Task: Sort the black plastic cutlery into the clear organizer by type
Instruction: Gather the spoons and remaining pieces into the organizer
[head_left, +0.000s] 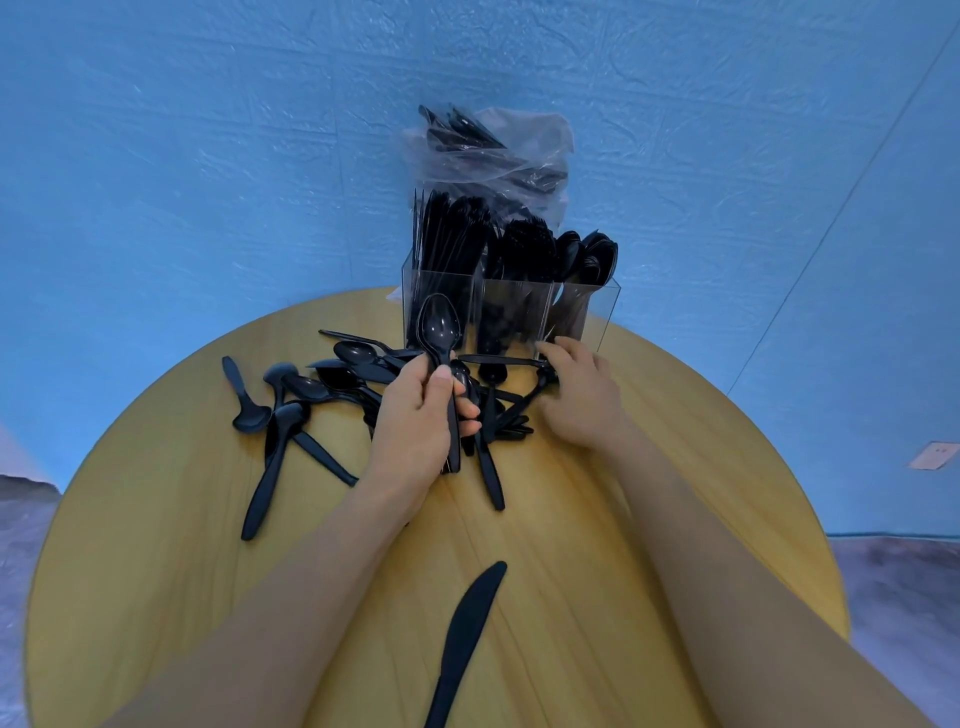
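Left hand (415, 415): grip closed round a spoon (440, 327), thumb pressed on the handle; the bowl stands upright just in front of the organizer; more dark handles seem bunched in the same grip, count unclear.
Right hand (584, 395): fingers curled down at the pile's right edge, just before the organizer's front wall; fingertips sit on or round a thin black piece, but whether the grip has closed on it I cannot tell.
Organizer (605, 312): clear box at the far edge of the surface, three compartments side by side, each packed with upright black cutlery; spoons show in the right one, fork tines seem to top the middle one, the left is too dark to sort out.
Pile (332, 379): loose spoons and other black pieces scattered on the surface left of and between the hands.
Knife (465, 644): lies alone near the front edge, between the forearms, well apart from the pile.
Bag (493, 150): clear plastic with more black cutlery, behind the organizer.
Surface (156, 519): round, yellow wood.
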